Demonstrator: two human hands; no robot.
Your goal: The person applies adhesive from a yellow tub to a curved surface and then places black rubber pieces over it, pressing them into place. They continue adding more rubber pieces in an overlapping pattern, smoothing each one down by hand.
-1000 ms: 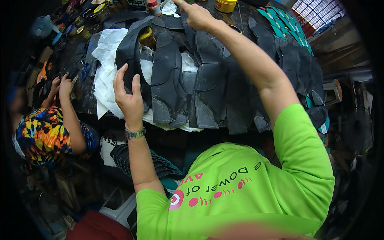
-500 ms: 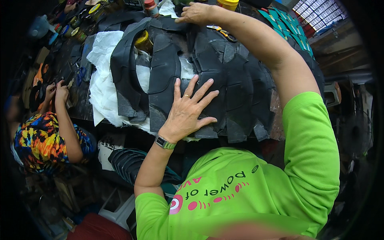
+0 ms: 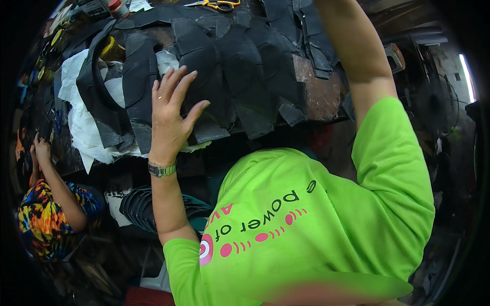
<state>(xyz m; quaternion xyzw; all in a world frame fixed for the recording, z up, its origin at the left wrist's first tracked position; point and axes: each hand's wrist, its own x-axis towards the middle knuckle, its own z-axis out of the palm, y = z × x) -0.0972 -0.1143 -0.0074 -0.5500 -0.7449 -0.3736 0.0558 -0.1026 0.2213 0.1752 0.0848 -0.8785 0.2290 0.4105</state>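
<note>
My left hand (image 3: pixel 171 112), with a ring and a metal wristwatch (image 3: pixel 162 169), is over the near edge of the worktable. Its fingers are apart and it holds nothing; whether it touches the black pieces beneath cannot be made out. Flat cut pieces of black sheet material (image 3: pixel 240 71) lie overlapping in a row to its right. A curved black piece (image 3: pixel 94 86) lies to its left, partly over a white cloth (image 3: pixel 79 120). My right forearm (image 3: pixel 357 41) reaches over the table's far right, and its hand is beyond the upper edge of the picture.
Orange-handled scissors (image 3: pixel 219 5) lie at the far side. A yellow jar (image 3: pixel 111 50) stands among the pieces, and a red-capped container (image 3: pixel 118 8) stands behind. Below the table edge is a stack of dark pieces (image 3: pixel 140 209). Another person (image 3: pixel 53 214) works at the left.
The view has swung to the right, so the table's things appear further left. My right hand has gone from the far middle out of view. My left hand stays spread near the black pieces.
</note>
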